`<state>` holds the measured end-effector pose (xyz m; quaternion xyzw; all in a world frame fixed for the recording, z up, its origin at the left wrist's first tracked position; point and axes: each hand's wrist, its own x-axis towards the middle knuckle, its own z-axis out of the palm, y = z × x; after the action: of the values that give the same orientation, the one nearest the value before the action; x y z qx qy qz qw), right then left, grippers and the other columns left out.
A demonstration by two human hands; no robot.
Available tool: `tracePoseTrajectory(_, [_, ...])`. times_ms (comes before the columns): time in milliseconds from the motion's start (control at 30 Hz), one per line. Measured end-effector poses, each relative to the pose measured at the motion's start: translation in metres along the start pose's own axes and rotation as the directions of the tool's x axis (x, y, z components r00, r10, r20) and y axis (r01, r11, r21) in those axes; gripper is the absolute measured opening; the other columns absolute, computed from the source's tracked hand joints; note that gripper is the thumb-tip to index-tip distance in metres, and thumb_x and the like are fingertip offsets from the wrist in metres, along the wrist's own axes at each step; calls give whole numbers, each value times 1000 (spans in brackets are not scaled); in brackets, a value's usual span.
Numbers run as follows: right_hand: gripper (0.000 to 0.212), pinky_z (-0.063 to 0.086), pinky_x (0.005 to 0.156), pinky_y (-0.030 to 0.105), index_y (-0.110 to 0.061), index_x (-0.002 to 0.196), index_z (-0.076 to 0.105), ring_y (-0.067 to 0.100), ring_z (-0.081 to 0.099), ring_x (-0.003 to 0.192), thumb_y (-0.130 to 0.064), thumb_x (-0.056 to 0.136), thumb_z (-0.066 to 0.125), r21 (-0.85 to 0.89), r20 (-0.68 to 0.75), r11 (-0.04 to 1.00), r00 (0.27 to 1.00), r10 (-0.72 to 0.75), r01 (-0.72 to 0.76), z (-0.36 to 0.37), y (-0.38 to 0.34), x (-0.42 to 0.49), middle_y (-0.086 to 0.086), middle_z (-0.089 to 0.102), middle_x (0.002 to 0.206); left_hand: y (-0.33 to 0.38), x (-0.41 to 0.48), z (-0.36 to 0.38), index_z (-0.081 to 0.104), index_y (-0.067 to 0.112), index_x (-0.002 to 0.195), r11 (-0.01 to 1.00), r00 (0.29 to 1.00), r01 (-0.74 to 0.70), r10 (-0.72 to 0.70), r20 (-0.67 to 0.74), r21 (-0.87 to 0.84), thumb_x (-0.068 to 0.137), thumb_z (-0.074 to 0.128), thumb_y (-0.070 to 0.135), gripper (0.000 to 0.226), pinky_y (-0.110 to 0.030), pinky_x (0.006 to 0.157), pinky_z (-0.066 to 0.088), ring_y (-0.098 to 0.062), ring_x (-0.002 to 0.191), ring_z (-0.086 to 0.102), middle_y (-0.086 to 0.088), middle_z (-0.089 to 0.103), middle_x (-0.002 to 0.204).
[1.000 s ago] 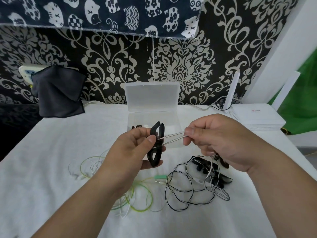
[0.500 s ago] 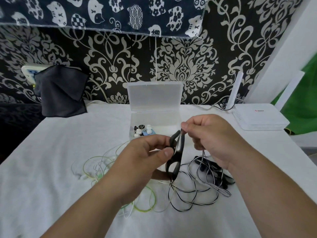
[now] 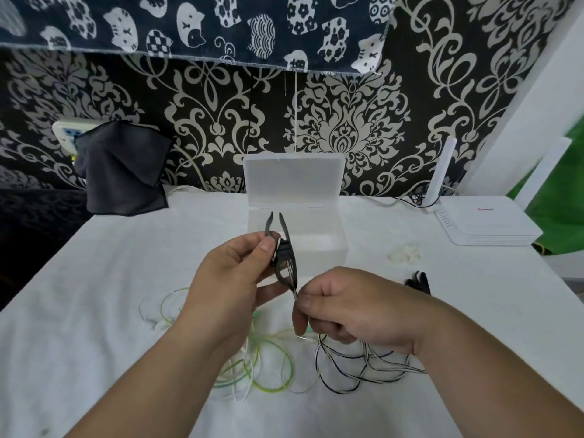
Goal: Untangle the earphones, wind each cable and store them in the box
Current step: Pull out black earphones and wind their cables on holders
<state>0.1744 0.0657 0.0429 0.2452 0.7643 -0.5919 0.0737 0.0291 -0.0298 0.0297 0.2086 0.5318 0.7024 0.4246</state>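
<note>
Black earphone point(image 3: 284, 251) is being pinched in the left hand point(image 3: 234, 279), the right hand point(image 3: 357, 311) just below it pinching its cable point(image 3: 316, 363), box point(image 3: 294, 178) open just behind; pulling hard could be knotting the slack trailing beneath into the green cable point(image 3: 271, 390).

Head-worn view (wide-angle), facing forward and down, close over table point(image 3: 104, 273)

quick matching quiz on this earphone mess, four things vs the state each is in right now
Things
1. black winder
2. clear box
3. green cable
4. striped cable

States
a. pinched by the right hand
b. standing with its lid up
c. held in the left hand
d. lying loose, not held

Pairs: 1-c, 2-b, 3-d, 4-a
</note>
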Motion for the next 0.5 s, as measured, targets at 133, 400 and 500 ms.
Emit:
tracePoseTrajectory(133, [34,26,52,25,-11,82,68,9,31,50,-24,105,47,-8,10,1000,1000,15,-15,-2,0,-4,-9,38,54,0,-1,3,65,1,105,994,997,81,-79,18,-80,97,53,16,21,-35,62,60,-20,84,72,-9,71,84])
tracePoseTrajectory(400, [34,27,52,22,-10,81,68,9,31,50,-24,104,48,-4,51,1000,999,-6,7,-2,-8,-12,-2,39,58,-1,-2,4,63,-4,109,977,988,146,-135,76,-154,96,52,14,24,-30,58,59,-19,78,70,-12,67,83])
tracePoseTrajectory(500, [33,28,52,22,-9,80,68,11,31,51,-24,103,50,48,23,997,998,-55,54,-5,-11,-16,-1,37,58,-2,-3,3,67,1,103,999,998,46,-47,49,26,97,54,11,17,-27,59,57,-15,78,70,-9,71,80])
